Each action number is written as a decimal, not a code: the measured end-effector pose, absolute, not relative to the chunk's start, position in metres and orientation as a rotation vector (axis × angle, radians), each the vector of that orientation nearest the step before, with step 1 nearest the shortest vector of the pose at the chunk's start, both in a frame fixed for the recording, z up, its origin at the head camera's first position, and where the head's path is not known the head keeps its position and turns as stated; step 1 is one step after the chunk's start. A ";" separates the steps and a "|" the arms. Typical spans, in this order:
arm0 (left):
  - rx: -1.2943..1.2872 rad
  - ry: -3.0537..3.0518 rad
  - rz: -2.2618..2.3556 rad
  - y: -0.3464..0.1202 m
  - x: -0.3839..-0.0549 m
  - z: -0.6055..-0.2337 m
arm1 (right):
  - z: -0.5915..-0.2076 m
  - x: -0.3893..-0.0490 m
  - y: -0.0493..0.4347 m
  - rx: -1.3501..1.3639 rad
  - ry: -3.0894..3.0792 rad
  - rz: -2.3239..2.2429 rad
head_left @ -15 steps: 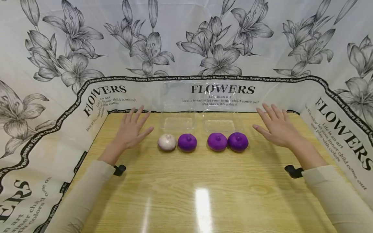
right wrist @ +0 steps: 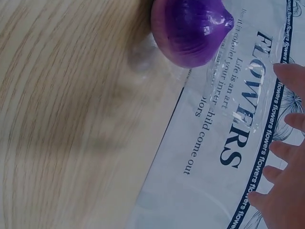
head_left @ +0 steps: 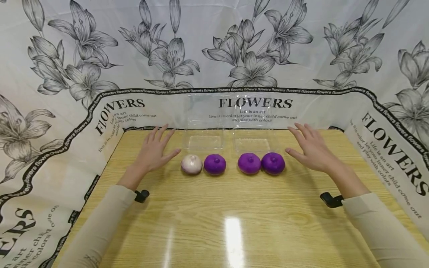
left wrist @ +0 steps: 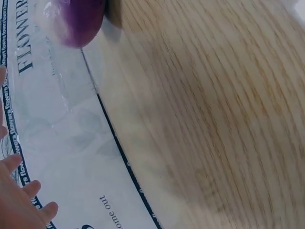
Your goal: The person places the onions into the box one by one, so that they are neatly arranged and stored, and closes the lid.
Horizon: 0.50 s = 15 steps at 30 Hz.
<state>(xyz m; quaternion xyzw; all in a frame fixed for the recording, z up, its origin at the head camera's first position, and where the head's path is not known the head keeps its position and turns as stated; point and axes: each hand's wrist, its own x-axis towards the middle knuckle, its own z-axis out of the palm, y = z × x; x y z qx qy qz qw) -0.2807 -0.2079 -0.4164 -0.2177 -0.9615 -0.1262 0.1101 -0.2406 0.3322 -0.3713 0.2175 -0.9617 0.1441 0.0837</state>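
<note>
Four fingers and thumb spread, my left hand [head_left: 153, 152] hovers left of a whitish onion [head_left: 191, 165] with a purple-tinged base, touching nothing. Beside that onion sits a purple onion [head_left: 215, 165]. Farther right, a lighter purple onion [head_left: 249, 163] and a dark purple onion [head_left: 273, 163] sit side by side. My right hand [head_left: 310, 149] is spread just right of the dark one, apart from it and holding nothing. In the right wrist view the dark onion [right wrist: 188, 31] shows a pointed tip; my fingers [right wrist: 286, 150] are straight.
Behind the onions stand two clear plastic boxes, a left box [head_left: 205, 142] and a right box [head_left: 253, 144], their lids raised against the cloth. Flower-printed cloth [head_left: 174, 59] walls the back and sides of the wooden table [head_left: 201, 208]. Black wrist mounts [head_left: 331, 200] jut inward from both wrists.
Both hands have moved slightly inward, the left to the right and the right to the left, nearer the onions. The onions and boxes stay in place.
</note>
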 end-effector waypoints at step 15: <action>-0.679 -2.759 -0.635 -0.198 -0.284 -0.423 | -0.370 -0.237 0.298 0.627 -2.827 0.647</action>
